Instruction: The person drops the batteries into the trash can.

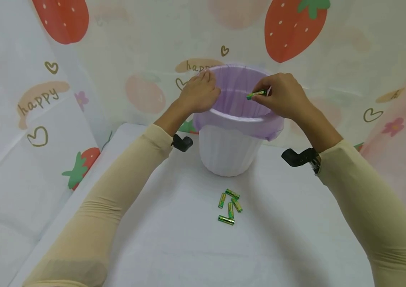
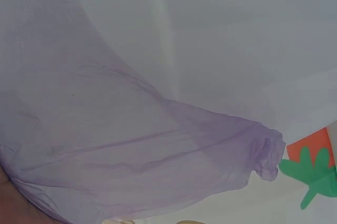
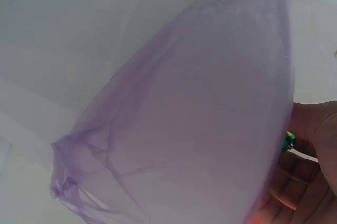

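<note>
A white trash bin (image 1: pixel 227 153) lined with a purple plastic bag (image 1: pixel 236 85) stands upright at the table's back. My left hand (image 1: pixel 201 92) grips the bin's left rim, fingers curled over the bag's edge. Over the bin's opening, at its right side, my right hand (image 1: pixel 284 95) pinches a green battery (image 1: pixel 256 95) between thumb and fingers. The battery's end also shows in the right wrist view, beside the bag (image 3: pixel 195 108). Several more green batteries (image 1: pixel 230 210) lie in a loose group in front of the bin. The left fingertips are mostly hidden in the left wrist view.
A white cloth covers the table (image 1: pixel 174 247). Behind the bin hangs a pale backdrop (image 1: pixel 145 48) with strawberries, hearts and the word happy. The bag's folded edge (image 1: pixel 274 129) hangs down outside the bin.
</note>
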Demonstrator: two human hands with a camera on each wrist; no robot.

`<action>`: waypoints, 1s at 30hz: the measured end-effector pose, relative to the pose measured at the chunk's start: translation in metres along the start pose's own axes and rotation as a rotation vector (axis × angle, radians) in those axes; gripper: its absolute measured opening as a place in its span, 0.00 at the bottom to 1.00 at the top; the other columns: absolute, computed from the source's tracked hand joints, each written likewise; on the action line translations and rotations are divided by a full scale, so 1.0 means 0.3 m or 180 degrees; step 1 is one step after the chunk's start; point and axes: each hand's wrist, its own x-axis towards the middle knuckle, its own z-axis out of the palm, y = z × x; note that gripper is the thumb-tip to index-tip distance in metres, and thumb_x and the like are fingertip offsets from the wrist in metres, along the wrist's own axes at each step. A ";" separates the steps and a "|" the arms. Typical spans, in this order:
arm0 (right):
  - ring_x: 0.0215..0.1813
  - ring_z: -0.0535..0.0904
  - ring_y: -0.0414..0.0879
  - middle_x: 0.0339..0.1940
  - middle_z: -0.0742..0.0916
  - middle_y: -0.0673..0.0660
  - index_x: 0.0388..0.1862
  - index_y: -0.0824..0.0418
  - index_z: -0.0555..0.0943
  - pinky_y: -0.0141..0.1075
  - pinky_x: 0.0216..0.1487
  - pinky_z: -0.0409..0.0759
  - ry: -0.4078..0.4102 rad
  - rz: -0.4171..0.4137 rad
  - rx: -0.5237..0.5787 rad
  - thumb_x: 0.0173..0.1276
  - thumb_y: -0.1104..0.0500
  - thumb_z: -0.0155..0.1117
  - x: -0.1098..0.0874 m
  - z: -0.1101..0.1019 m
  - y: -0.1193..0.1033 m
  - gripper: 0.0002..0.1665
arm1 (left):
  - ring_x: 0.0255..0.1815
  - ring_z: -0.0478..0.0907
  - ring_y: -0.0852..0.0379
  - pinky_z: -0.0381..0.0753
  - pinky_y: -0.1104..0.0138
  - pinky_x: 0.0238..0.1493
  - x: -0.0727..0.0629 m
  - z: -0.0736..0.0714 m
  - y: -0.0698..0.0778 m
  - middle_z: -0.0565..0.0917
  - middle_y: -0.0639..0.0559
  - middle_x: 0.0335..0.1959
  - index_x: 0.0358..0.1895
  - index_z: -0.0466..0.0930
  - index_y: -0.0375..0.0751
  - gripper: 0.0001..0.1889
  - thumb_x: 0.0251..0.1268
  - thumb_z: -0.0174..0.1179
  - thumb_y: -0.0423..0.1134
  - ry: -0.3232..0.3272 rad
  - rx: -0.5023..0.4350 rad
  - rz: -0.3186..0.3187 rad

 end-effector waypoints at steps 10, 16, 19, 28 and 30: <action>0.43 0.81 0.54 0.43 0.89 0.62 0.48 0.65 0.88 0.45 0.41 0.76 -0.0170 0.0144 -0.0053 0.71 0.62 0.66 0.041 0.040 0.001 0.12 | 0.84 0.35 0.41 0.35 0.53 0.81 0.003 0.003 -0.005 0.41 0.33 0.82 0.79 0.37 0.24 0.35 0.81 0.22 0.48 0.0045 -0.0003 0.0014; 0.45 0.82 0.55 0.43 0.90 0.62 0.46 0.65 0.88 0.47 0.44 0.77 -0.0203 0.0175 -0.0035 0.69 0.62 0.66 0.070 0.060 0.008 0.10 | 0.83 0.35 0.41 0.36 0.53 0.81 0.006 0.003 -0.008 0.41 0.33 0.82 0.80 0.38 0.25 0.35 0.81 0.22 0.48 0.0052 -0.0007 0.0012; 0.46 0.82 0.55 0.43 0.90 0.62 0.46 0.65 0.88 0.48 0.45 0.77 -0.0187 0.0196 -0.0030 0.69 0.63 0.67 0.084 0.067 0.010 0.10 | 0.83 0.35 0.41 0.35 0.53 0.81 0.008 0.005 -0.007 0.41 0.34 0.82 0.80 0.37 0.25 0.35 0.81 0.22 0.49 0.0028 -0.0007 0.0003; 0.48 0.81 0.55 0.45 0.90 0.63 0.50 0.64 0.87 0.49 0.47 0.76 -0.0184 0.0265 0.0010 0.70 0.62 0.63 0.113 0.083 0.010 0.13 | 0.83 0.36 0.41 0.36 0.53 0.81 0.005 0.000 -0.005 0.42 0.32 0.82 0.79 0.39 0.24 0.35 0.81 0.22 0.47 0.0044 0.0084 0.0018; 0.48 0.81 0.55 0.45 0.89 0.63 0.50 0.64 0.87 0.49 0.48 0.77 -0.0155 0.0241 0.0023 0.71 0.62 0.63 0.113 0.085 0.007 0.13 | 0.83 0.36 0.41 0.36 0.53 0.81 0.005 -0.002 -0.005 0.42 0.32 0.82 0.79 0.39 0.24 0.35 0.81 0.22 0.47 0.0032 0.0109 0.0020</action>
